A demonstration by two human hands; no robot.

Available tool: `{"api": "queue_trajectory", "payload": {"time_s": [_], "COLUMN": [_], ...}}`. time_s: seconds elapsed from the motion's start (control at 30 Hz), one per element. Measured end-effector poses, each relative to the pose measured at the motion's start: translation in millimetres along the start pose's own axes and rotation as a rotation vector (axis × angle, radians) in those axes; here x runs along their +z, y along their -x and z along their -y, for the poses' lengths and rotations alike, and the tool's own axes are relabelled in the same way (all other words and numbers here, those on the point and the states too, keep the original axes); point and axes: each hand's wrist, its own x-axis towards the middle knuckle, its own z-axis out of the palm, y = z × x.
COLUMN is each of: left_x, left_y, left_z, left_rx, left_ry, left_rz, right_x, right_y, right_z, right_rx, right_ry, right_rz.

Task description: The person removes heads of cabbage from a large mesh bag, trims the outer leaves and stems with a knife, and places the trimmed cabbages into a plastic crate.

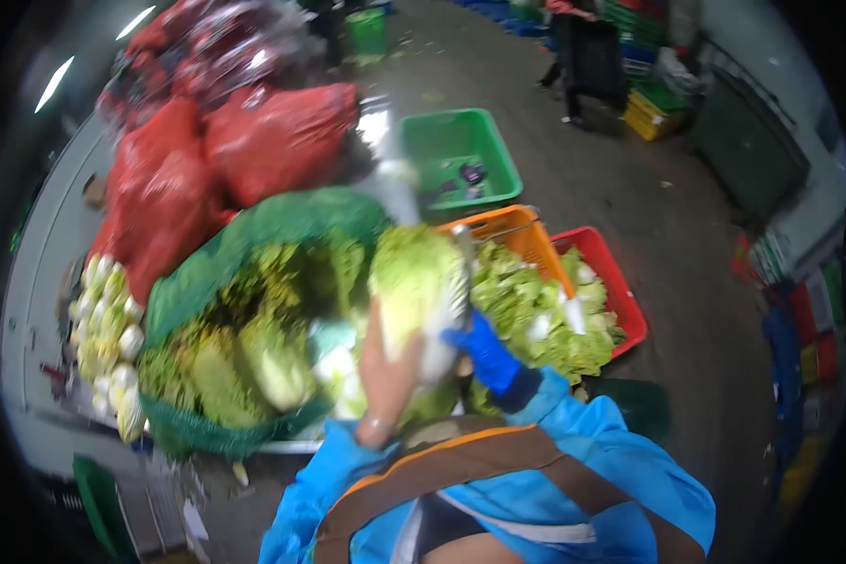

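A Chinese cabbage (412, 273) stands upright in front of me, pale at its base and yellow-green at the leafy top. My left hand (390, 367), bare, is wrapped around its lower left side. On the other side is my right hand (489, 352) in a blue glove, its fingers closed close to the cabbage base. A narrow grey strip that looks like a knife blade (463, 254) rises from the glove along the cabbage's right side; blur hides the handle. More Chinese cabbages (277, 362) lie to the left in an open green mesh sack (183, 291).
Cut leaves fill an orange crate (508, 224) and a red crate (630, 301) on the right. Behind stands a green crate (512, 174). Red sacks (282, 141) are piled at back left, beside stacked trimmed pale heads (108, 329). A person (573, 11) is far off.
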Motion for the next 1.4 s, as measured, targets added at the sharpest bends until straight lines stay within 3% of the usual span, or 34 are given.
{"api": "queue_trajectory", "payload": {"time_s": [0.17,0.27,0.33,0.37,0.43,0.47,0.5,0.53,0.57,0.63,0.73,0.83,0.9,0.93,0.97,1.03,1.1,1.17,1.23,1.27,1.3,1.37,1.4], "left_x": [6.3,5.0,0.9,1.8,-2.4,-0.7,-4.5,-3.5,-2.0,14.7,18.2,18.6,7.3,-1.4,-9.4,-23.7,-62.4,-88.4,-88.6,-83.1,-78.2,-89.8,-98.4], "left_y": [-0.6,-2.1,-2.5,-2.4,-2.0,-9.9,-20.0,-24.9,-27.3,-33.9,-30.8,-24.9,-26.1,-27.8,-26.5,-23.7,-37.3,-41.5,-43.5,-41.7,-41.1,-42.1,-53.4], "left_z": [23.0,32.0,28.7,31.5,47.0,57.9,57.3,24.8,9.3,26.8,14.4,32.5,31.3,35.6,51.3,89.5,24.4,-38.8,-73.8,-64.1,-43.6,-16.3,-22.5], "left_rx": [0.063,0.094,-0.24,-0.245,-0.214,-0.158,-0.079,-0.235,-0.19,0.083,0.037,0.122,-0.193,-0.373,-0.375,-0.248,0.199,0.434,0.645,0.643,0.626,0.431,0.153], "left_ry": [0.104,0.013,0.369,0.369,0.244,0.295,0.093,0.262,0.1,-0.033,0.077,-0.169,-0.044,-0.438,-0.435,-0.211,-0.472,-0.298,-0.51,-0.475,-0.381,-0.359,-0.334], "left_rz": [-0.072,-0.069,-0.082,-0.082,-0.019,-0.051,-0.043,-0.021,0.028,0.119,0.029,-0.116,-0.177,0.025,0.026,0.085,-0.063,0.205,0.589,0.679,0.749,0.997,1.092], "right_x": [9.6,6.3,2.6,-1.7,-9.2,-10.5,-1.4,-9.2,-6.4,-5.5,-3.3,-7.1,-25.0,-33.8,-40.0,-49.3,-34.2,-15.0,-2.9,9.1,11.2,17.1,25.4], "right_y": [12.3,11.3,13.1,15.0,14.8,12.2,17.6,16.0,16.2,17.9,16.6,17.9,14.8,14.3,14.5,14.9,15.5,10.1,15.3,22.4,24.7,23.2,28.8], "right_z": [-0.6,-7.0,-8.2,-7.0,-10.3,-17.5,-3.7,-6.3,-5.7,-4.2,-0.7,2.1,-1.7,-1.2,2.5,19.4,56.5,79.2,71.9,65.5,54.2,34.1,32.1], "right_rx": [-0.008,-0.021,0.038,0.042,0.124,0.022,-0.029,-0.026,-0.107,-0.18,-0.197,-0.23,-0.145,0.019,0.184,0.302,0.487,0.559,0.786,0.818,0.84,0.895,0.799], "right_ry": [-0.085,-0.185,-0.313,-0.313,-0.203,-0.219,-0.112,0.101,0.087,0.181,0.107,0.153,0.113,-0.191,-0.492,-0.439,-0.293,-0.19,-0.022,0.023,0.006,-0.321,-0.277], "right_rz": [-0.082,-0.085,-0.094,-0.096,-0.227,-0.214,-0.215,-0.243,-0.235,-0.202,-0.269,-0.266,-0.239,-0.11,0.023,0.1,0.135,0.202,0.24,0.19,0.185,0.218,0.178]}}
